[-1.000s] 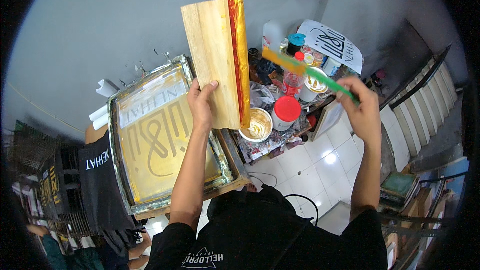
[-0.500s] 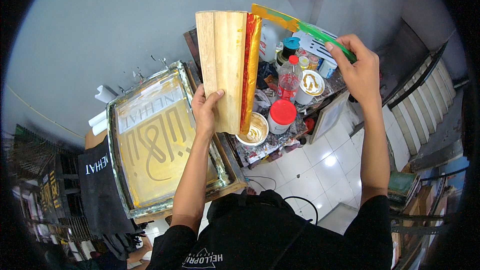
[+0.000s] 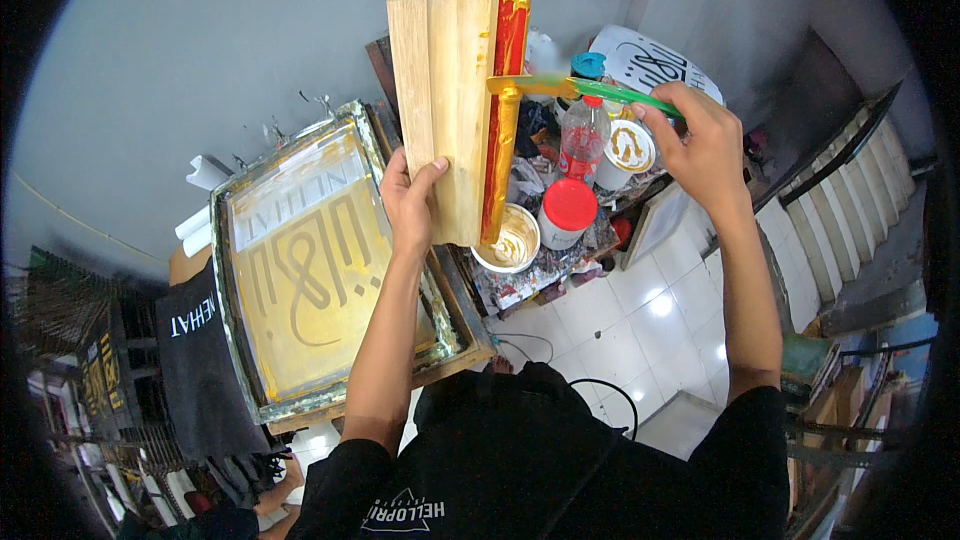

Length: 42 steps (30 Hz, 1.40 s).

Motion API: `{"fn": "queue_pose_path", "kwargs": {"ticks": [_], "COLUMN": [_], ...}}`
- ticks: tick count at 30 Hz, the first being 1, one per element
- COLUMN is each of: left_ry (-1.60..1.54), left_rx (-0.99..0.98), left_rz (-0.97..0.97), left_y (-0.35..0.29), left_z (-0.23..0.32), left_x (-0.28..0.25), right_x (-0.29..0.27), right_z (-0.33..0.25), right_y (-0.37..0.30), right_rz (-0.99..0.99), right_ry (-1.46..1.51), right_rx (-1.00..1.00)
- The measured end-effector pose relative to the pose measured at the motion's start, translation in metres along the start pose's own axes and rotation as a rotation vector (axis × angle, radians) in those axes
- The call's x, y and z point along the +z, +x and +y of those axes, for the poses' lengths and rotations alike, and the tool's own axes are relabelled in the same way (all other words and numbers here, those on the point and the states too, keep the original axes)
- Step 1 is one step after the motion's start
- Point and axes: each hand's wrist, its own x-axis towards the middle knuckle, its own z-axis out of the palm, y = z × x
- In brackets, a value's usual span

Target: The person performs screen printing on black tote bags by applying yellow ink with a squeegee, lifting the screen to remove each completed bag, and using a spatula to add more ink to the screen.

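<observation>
My left hand [image 3: 411,205] grips a wooden screen-printing squeegee [image 3: 445,120] by its lower part and holds it upright. Gold ink coats the lower part of its red rubber blade [image 3: 500,155], while bare red shows near the top. In my right hand [image 3: 705,145] is the green handle of an ink spatula [image 3: 605,92]. Its gold-smeared blade lies across the squeegee's edge, in the upper half. Directly below the squeegee's bottom end stands a white tub [image 3: 508,257] with streaks of gold ink inside.
On the cluttered side table are a red-lidded jar [image 3: 567,210], a clear bottle [image 3: 583,145] and another inky tub [image 3: 630,148]. To the left lies a framed printing screen [image 3: 310,280], beside a dark printed cloth [image 3: 205,360]. Steps [image 3: 845,220] rise at the right. Another person's arm [image 3: 283,495] shows lower left.
The spatula has slid down the squeegee blade from its top corner, leaving cleaner red rubber above and gold ink below. My right hand has come lower and slightly left.
</observation>
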Motion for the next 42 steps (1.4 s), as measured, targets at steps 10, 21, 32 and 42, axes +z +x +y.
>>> {"fn": "queue_pose_path", "kwargs": {"ticks": [10,21,32,42], "left_ry": [-0.027,-0.056,-0.064,0.04], "left_rx": [0.045,0.066,0.069,0.08], "left_rz": [0.014,0.026,0.022,0.081], "left_y": [0.0,-0.007,-0.012,-0.01], "left_z": [-0.003,-0.015,-0.019,-0.024], "left_x": [0.005,0.006,0.007,-0.011], "right_x": [0.032,0.073,0.104,0.104], "right_z": [0.014,0.023,0.034,0.022], "right_y": [-0.038,-0.099,-0.159,-0.192], "right_rz": [-0.104,-0.23,-0.385,-0.425], "right_ry": [0.059,0.082,0.077,0.079], "right_rx": [-0.067,-0.148,-0.197,0.033]}}
